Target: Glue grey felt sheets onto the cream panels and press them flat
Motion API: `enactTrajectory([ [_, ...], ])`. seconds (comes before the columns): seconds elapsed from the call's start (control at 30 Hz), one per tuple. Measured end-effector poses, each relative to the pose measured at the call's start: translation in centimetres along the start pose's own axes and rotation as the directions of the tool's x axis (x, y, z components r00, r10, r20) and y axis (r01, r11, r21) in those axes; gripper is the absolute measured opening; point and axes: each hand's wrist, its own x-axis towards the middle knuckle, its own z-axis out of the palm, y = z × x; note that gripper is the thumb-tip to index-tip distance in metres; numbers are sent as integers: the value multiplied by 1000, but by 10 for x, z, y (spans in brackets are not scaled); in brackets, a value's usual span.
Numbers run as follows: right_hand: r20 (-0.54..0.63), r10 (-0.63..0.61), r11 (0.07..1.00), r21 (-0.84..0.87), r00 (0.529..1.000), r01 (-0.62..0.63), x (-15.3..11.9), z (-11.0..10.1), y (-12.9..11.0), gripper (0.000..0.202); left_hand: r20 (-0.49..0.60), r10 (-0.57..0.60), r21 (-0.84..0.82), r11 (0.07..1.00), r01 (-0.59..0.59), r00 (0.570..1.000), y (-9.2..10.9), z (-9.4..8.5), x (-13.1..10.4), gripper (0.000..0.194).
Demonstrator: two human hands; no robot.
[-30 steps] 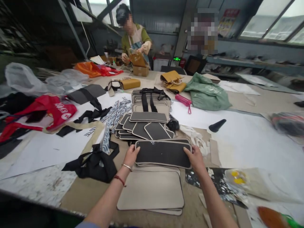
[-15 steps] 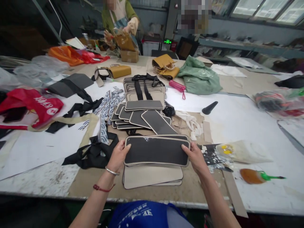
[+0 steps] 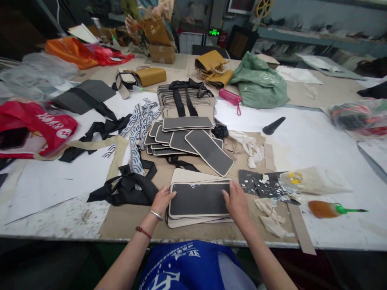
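Observation:
A rounded rectangular panel (image 3: 199, 200), dark with a beige rim and a few pale marks at its top edge, lies over a stack of beige panels (image 3: 193, 174). My left hand (image 3: 163, 200) is closed on its left end, thumb on the dark face. At the right end my right hand (image 3: 238, 202) is also closed on it, its thumb on the top and the other fingers along the edge, partly hidden. Beyond lies a loose pile of similar dark panels (image 3: 208, 151), one of them slanted. Black fabric strips (image 3: 130, 189) lie left of my left hand.
Right of my hands are a glue-spotted black board (image 3: 250, 181), a plastic bag (image 3: 317, 182) and an amber bottle with a green nozzle (image 3: 322, 209). Farther back stand bundled panels (image 3: 169, 98), mustard handbags (image 3: 211, 66) and a green sack (image 3: 260, 86). Someone's hand holds a bag across the table.
The dark panel, held above the beige stack before, has come down onto it. My right hand reaches farther in over its end. The head view has tilted down.

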Motion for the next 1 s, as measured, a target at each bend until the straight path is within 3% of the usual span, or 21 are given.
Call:
enactTrajectory([
  [0.07,62,-198,980,10,978,198,-10,8,-38,49,-2,17,49,999,-17,1000,-1,-1,3,45],
  [0.13,136,-376,927,67,917,370,-18,19,-78,54,7,27,79,997,-27,1000,-3,-2,5,44],
  [0.2,184,-476,879,123,860,460,-21,30,-108,60,12,37,88,995,-38,999,-5,-2,5,44],
  [0.27,217,-503,864,138,836,484,-20,39,-120,63,4,41,80,996,-41,999,-6,-3,4,44],
  [0.5,185,-331,934,-75,925,349,-23,42,-83,58,-58,-11,59,998,15,998,-11,-4,3,36],
  [0.63,77,-150,970,-182,986,161,-37,39,-85,60,-62,0,108,994,6,998,-15,-6,3,31],
  [0.8,147,-264,950,-130,953,283,-50,36,-86,61,-52,-7,170,985,16,999,-15,-8,2,27],
  [0.9,123,-199,962,-164,972,218,-58,34,-52,59,-66,-25,171,985,36,998,-15,-9,2,26],
  [1.0,5,-9,976,-219,1000,10,-63,31,-4,54,-96,-25,162,986,40,995,-16,-9,3,27],
])
